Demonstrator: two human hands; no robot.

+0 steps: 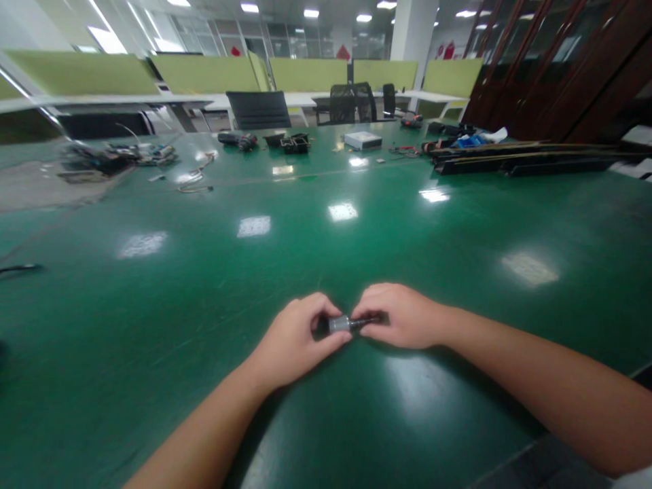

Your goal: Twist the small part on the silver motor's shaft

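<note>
Low over the near middle of the green table, both of my hands meet at a small cylindrical object. Its body is grey, with a dark, narrower part toward the right; blur hides what kind of thing it is. My left hand is closed around the grey body, thumb in front and fingers behind. From the right, my right hand pinches the dark narrow end between thumb and fingers. The fingers of both hands cover parts of the object.
Tangled cables and parts lie at the far left. Along the back are black items, a silver box-shaped drive and red-handled tools. Long dark strips lie at the far right. A black cable end shows at left.
</note>
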